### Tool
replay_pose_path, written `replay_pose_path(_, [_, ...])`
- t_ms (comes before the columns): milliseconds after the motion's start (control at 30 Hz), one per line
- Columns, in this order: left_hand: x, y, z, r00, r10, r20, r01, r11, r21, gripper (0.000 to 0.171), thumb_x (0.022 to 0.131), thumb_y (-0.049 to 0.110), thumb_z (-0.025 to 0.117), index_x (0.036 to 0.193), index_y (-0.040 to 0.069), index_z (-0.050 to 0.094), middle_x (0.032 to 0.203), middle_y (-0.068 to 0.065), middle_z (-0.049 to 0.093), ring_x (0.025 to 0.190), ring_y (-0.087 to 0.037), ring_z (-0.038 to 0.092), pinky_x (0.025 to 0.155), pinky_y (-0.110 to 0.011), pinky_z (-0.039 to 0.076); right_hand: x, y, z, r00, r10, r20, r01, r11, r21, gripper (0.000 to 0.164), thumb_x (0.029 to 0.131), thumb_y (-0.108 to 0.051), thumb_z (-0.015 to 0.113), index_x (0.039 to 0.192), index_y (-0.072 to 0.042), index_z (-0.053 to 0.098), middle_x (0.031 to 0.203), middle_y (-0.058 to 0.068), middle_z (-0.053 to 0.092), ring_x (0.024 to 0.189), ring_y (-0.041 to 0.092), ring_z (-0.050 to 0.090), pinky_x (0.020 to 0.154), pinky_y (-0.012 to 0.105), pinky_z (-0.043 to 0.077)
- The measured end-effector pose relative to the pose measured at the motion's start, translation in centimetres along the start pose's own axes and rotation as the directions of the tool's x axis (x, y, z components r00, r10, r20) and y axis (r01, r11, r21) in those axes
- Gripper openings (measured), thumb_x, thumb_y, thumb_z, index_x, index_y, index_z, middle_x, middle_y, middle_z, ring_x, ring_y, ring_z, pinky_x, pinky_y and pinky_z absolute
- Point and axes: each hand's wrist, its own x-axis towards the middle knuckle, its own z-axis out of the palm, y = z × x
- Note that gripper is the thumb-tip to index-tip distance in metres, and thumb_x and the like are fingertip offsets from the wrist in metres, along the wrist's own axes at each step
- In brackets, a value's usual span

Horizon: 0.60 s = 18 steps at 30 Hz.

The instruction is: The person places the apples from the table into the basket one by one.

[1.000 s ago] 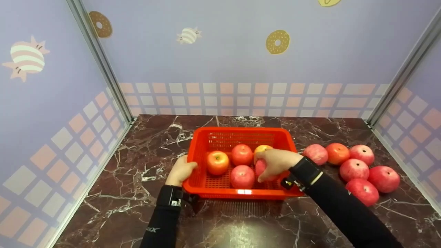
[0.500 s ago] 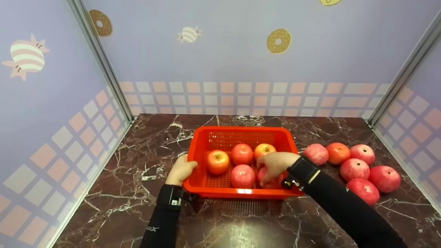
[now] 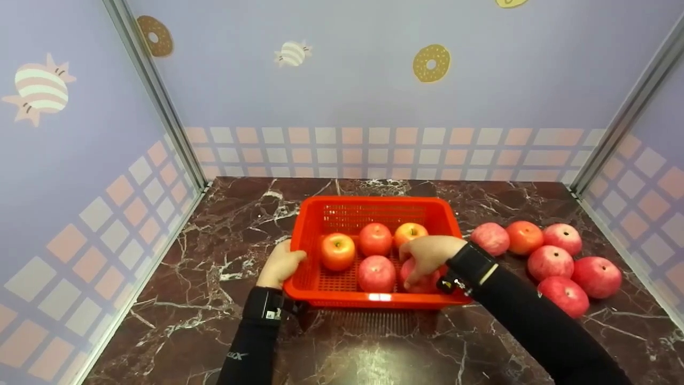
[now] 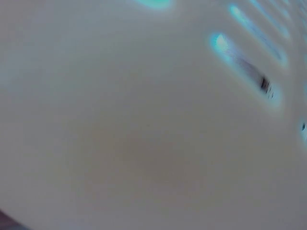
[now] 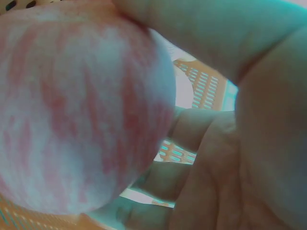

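A red plastic basket (image 3: 374, 299) with slotted walls stands on the table, several apples inside it. My left hand (image 3: 281, 264) grips its left rim, thumb over the edge. Low in the basket's front right corner, my right hand (image 3: 430, 255) holds a pinkish-red apple (image 5: 86, 110); the right wrist view shows thumb and fingers curled round it. Beside this apple sit a pink apple (image 3: 377, 274), a red one (image 3: 375, 239) and a yellow-red one (image 3: 410, 233). Another yellow-red apple (image 3: 337, 252) lies farther left. The left wrist view is filled by a blurred, slotted surface close to the camera.
Several more apples lie in a cluster on the dark marbled table (image 3: 214, 331) to the right, the nearest pink apple (image 3: 490, 239) close to the basket's right side. Patterned panels (image 3: 342, 96) enclose the table at the back and both sides.
My right hand has lowered the pinkish-red apple into the basket's front right corner, baring the yellow-red apple behind it. Over the last half second almost nothing moves. My left hand stays on the rim.
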Motion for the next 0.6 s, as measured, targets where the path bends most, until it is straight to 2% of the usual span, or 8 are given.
replay_pose_path(233, [0.06, -0.03, 0.03, 1.000, 0.026, 0.006, -0.026, 1.000, 0.008, 0.034, 0.076, -0.007, 0.048, 0.109, -0.012, 0.056, 0.097, -0.023, 0.059, 0.084, -0.034, 0.062, 0.069, -0.039, 0.053, -0.46, 0.09, -0.50, 1.000, -0.002, -0.026, 0.002, 1.000, -0.007, 0.052, 0.069, -0.042, 0.084, 0.106, -0.012, 0.064, 0.090, -0.002, 0.062, 0.078, 0.015, 0.056, 0.076, 0.034, 0.048])
replay_pose_path(433, [0.10, 0.00, -0.02, 1.000, 0.016, -0.003, -0.016, 1.000, 0.009, 0.035, 0.075, -0.007, 0.049, 0.108, -0.011, 0.057, 0.101, -0.026, 0.060, 0.087, -0.037, 0.063, 0.070, -0.039, 0.054, -0.86, 0.04, -0.73, 0.998, 0.060, 0.016, -0.061, 0.994, 0.090, 0.056, 0.072, -0.039, 0.084, 0.114, -0.010, 0.061, 0.086, -0.001, 0.063, 0.062, 0.014, 0.062, 0.066, 0.032, 0.052])
replay_pose_path(600, [-0.20, 0.46, 0.00, 1.000, 0.013, 0.009, -0.013, 1.000, 0.011, 0.035, 0.076, -0.008, 0.049, 0.110, -0.013, 0.055, 0.102, -0.027, 0.060, 0.089, -0.040, 0.062, 0.072, -0.042, 0.055, -1.02, 0.13, -0.90, 0.999, 0.031, -0.010, -0.031, 0.999, 0.026, 0.054, 0.072, -0.041, 0.083, 0.113, -0.011, 0.063, 0.092, -0.001, 0.063, 0.075, 0.015, 0.059, 0.076, 0.035, 0.050])
